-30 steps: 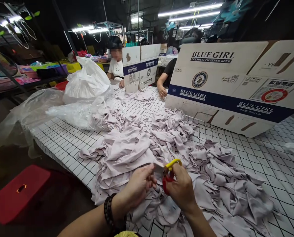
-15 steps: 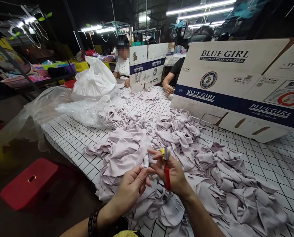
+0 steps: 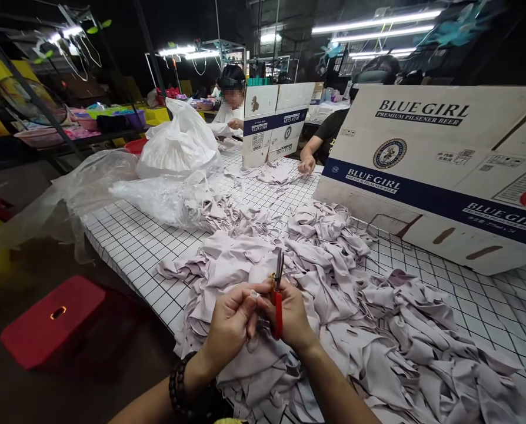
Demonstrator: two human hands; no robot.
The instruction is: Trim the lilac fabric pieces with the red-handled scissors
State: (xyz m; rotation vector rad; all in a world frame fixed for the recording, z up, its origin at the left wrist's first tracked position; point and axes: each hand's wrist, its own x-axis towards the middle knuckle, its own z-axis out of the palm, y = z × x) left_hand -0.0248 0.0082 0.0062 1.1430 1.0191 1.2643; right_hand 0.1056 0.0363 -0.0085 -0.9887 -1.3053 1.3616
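Note:
My left hand (image 3: 231,321) is closed in a pinch on a small whitish bit of fabric (image 3: 255,294). Close against it, my right hand (image 3: 295,321) has its fingers around a pair of scissors (image 3: 278,309) with red handles. The dark blades point up and away from me, and their tips look nearly together. The right fingertips reach the same bit of fabric; whether they grip it too is hidden. Beneath both hands spreads a heap of pale lilac fabric pieces (image 3: 232,259), loosely crumpled.
A grid-patterned tablecloth (image 3: 126,235) covers the table. White plastic bags (image 3: 179,141) stand at the back left. Beer-carton cardboard panels (image 3: 422,141) rise at the right and centre, with two people working behind them. A red stool (image 3: 53,324) is on the floor at left.
My hands have come together, and the right one with the scissors has moved left towards the left hand. The scissors' blades now point upward more plainly. The view has shifted slightly.

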